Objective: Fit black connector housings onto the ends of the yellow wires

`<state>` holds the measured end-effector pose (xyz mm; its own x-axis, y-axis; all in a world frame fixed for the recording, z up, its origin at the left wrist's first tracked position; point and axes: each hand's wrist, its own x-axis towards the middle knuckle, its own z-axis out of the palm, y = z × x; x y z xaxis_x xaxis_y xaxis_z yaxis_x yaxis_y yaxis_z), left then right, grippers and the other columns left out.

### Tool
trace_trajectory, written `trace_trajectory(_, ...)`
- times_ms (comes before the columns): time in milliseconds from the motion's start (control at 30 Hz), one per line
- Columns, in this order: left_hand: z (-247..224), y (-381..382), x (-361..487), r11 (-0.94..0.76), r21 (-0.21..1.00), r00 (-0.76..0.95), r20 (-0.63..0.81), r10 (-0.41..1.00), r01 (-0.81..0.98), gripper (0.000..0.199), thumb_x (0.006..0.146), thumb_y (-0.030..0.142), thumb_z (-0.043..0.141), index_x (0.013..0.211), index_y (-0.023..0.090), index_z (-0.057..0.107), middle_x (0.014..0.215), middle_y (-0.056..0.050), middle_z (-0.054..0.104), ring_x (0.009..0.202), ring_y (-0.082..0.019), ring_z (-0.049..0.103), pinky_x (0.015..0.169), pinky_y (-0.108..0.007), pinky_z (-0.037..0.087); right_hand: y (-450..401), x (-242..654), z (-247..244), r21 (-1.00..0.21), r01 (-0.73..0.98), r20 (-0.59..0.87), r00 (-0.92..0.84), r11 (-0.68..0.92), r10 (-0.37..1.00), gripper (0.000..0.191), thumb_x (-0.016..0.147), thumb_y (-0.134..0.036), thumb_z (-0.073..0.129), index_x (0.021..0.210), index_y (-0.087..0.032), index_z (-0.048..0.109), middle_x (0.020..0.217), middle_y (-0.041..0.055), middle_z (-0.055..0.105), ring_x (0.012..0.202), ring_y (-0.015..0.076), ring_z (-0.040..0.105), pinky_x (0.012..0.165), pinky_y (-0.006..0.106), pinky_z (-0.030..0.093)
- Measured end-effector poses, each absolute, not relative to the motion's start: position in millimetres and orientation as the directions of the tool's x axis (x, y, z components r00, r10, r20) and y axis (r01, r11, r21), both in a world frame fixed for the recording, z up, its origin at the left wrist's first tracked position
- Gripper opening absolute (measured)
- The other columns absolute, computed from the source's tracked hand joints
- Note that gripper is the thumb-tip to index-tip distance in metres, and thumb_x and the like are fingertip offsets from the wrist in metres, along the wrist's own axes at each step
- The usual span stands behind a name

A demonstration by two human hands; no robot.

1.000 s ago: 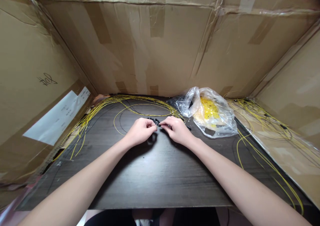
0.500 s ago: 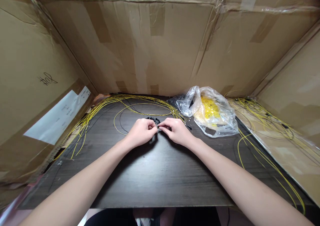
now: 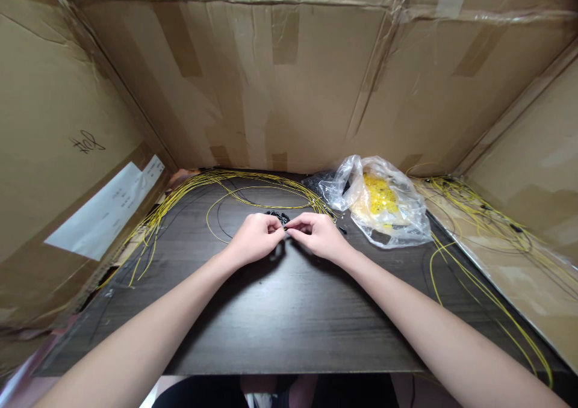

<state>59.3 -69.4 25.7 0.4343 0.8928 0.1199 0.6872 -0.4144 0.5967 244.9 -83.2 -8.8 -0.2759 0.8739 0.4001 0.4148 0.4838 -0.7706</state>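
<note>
Left hand (image 3: 253, 238): fingers together, pinching a small black piece (image 3: 285, 229).
Right hand (image 3: 318, 234): fingers together on that same piece.
Black pieces (image 3: 279, 217): one small heap, uncountable, just beyond the hands.
Yellow wires (image 3: 212, 178): two bunches, one each side.
Plastic bag (image 3: 343, 182): one, holding yellow bits (image 3: 378, 194), on the dark table (image 3: 289, 330).

Over on the left cardboard wall (image 3: 40, 107), there's a black marker scrawl (image 3: 87, 142), and it can't be read! Just below, a white label (image 3: 106, 210) shows print too small to make out.
</note>
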Motion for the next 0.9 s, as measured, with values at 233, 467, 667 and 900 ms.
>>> trace_trajectory(233, 26.6, -69.3, 60.3, -0.335, 0.673, 0.4, 0.064, 0.914, 0.66, 0.02, 0.074, 0.026, 0.054, 0.062, 0.015, 0.065, 0.053, 0.001, 0.055, 0.051, -0.011, 0.046, 0.049, -0.021, 0.03, -80.8, 245.5, -13.7, -0.803, 0.376, 0.388, -0.259, 0.463, 0.884, 0.016, 0.079, -0.014, 0.065, 0.092, -0.015, 0.074, 0.088, 0.0056, 0.073, 0.076, 0.0158, 0.067, 0.072, 0.028, 0.054)
trace_trajectory(467, 25.1, -67.8, 59.7, -0.292, 0.715, 0.398, 0.02, 0.917, 0.636, 0.019, 0.072, 0.027, 0.055, 0.061, 0.014, 0.065, 0.051, 0.002, 0.052, 0.049, -0.01, 0.042, 0.047, -0.021, 0.028, -80.1, 246.6, -13.0, -0.806, 0.355, 0.39, -0.284, 0.474, 0.876, 0.015, 0.08, -0.014, 0.064, 0.092, -0.016, 0.073, 0.09, 0.0056, 0.073, 0.078, 0.016, 0.068, 0.074, 0.028, 0.055)
trace_trajectory(667, 26.4, -69.3, 60.6, -0.284, 0.739, 0.407, 0.014, 0.913, 0.611, 0.02, 0.072, 0.028, 0.055, 0.061, 0.014, 0.065, 0.05, 0.003, 0.05, 0.047, -0.009, 0.04, 0.046, -0.021, 0.027, -81.1, 247.2, -13.5, -0.784, 0.37, 0.406, -0.301, 0.498, 0.863, 0.016, 0.081, -0.015, 0.063, 0.093, -0.017, 0.074, 0.09, 0.0049, 0.073, 0.078, 0.0158, 0.068, 0.074, 0.028, 0.054)
trace_trajectory(900, 26.2, -69.8, 61.0, -0.305, 0.723, 0.416, 0.026, 0.909, 0.62, 0.021, 0.073, 0.028, 0.054, 0.062, 0.014, 0.066, 0.051, 0.002, 0.053, 0.049, -0.01, 0.043, 0.047, -0.021, 0.029, -81.7, 246.4, -11.4, -0.797, 0.383, 0.381, -0.28, 0.467, 0.881, 0.015, 0.081, -0.016, 0.064, 0.092, -0.017, 0.074, 0.09, 0.0053, 0.074, 0.078, 0.0166, 0.069, 0.075, 0.029, 0.055)
